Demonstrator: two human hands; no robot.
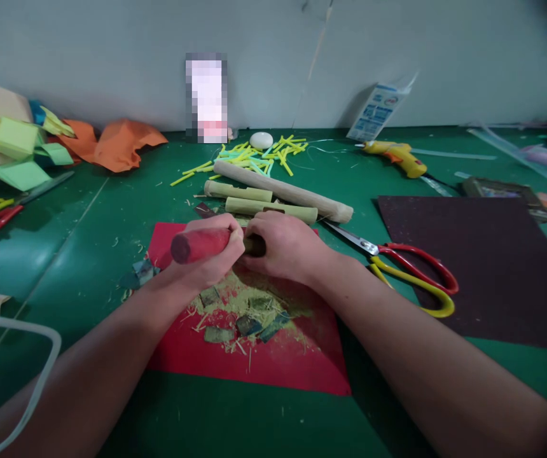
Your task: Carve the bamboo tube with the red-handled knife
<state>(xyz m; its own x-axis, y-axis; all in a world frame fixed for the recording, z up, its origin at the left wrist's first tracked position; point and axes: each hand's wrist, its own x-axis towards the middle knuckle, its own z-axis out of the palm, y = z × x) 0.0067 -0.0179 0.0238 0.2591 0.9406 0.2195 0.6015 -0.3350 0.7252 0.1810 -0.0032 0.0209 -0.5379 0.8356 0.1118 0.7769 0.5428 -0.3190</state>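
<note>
My left hand [223,248] is wrapped round the thick red handle [197,245] of a tool whose working end is hidden. Close against it, my right hand [285,245] curls round a dark olive piece of bamboo [254,245], mostly covered by the fingers. Both hands are over a red sheet [297,366] strewn with pale shavings and several green bamboo chips [219,334]. Just beyond the hands lie two cut bamboo tubes, one notched tube [238,191] behind another [271,209], and a long wooden stick [283,189].
Scissors [373,248] with red and yellow handles lie right, partly on a dark sheet [474,267]. Behind are a yellow glue gun [395,156], cut straws [242,156] and a propped, blurred screen [208,95]. Folded papers [6,140] and orange paper [123,143] lie left.
</note>
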